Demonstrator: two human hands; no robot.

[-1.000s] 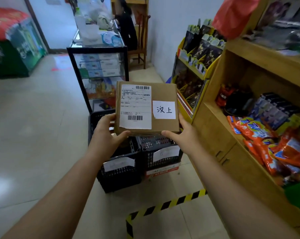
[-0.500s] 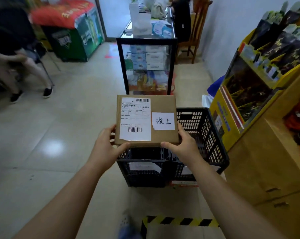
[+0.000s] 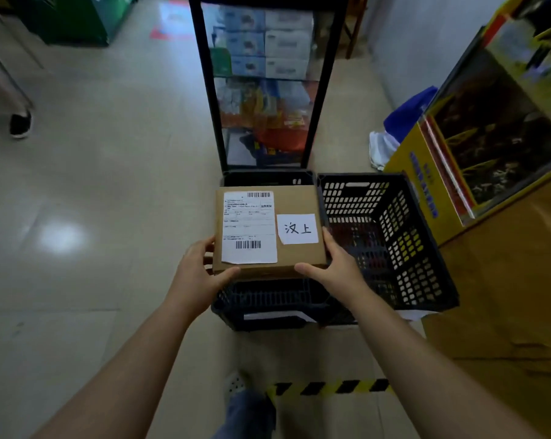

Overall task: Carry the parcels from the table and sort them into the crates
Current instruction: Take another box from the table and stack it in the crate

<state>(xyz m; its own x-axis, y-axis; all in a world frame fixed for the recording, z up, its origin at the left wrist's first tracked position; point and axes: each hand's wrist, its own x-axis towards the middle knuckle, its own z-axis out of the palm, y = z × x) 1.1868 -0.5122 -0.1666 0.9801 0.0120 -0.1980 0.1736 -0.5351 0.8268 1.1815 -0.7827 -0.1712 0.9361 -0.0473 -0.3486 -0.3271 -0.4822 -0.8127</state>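
Observation:
A flat brown cardboard parcel (image 3: 296,198) carries a white shipping label and a white handwritten tag. My left hand (image 3: 198,270) grips its near left corner and my right hand (image 3: 337,270) grips its near right corner. I hold it level above the left black crate (image 3: 268,307), whose inside the parcel mostly hides. The right black crate (image 3: 394,236) stands directly beside it, with a perforated wall and a dark bottom in view.
A glass display cabinet with a black frame (image 3: 268,90) stands just behind the crates. A yellow display rack (image 3: 458,172) and a wooden shelf unit (image 3: 505,296) line the right. Black-and-yellow floor tape (image 3: 328,388) runs by my feet. Another person's shoe (image 3: 20,123) is far left.
I have stepped closer and the camera has tilted down. The crates now lie right under the parcel, which sits lower over the left crate. Both hands keep their grip.

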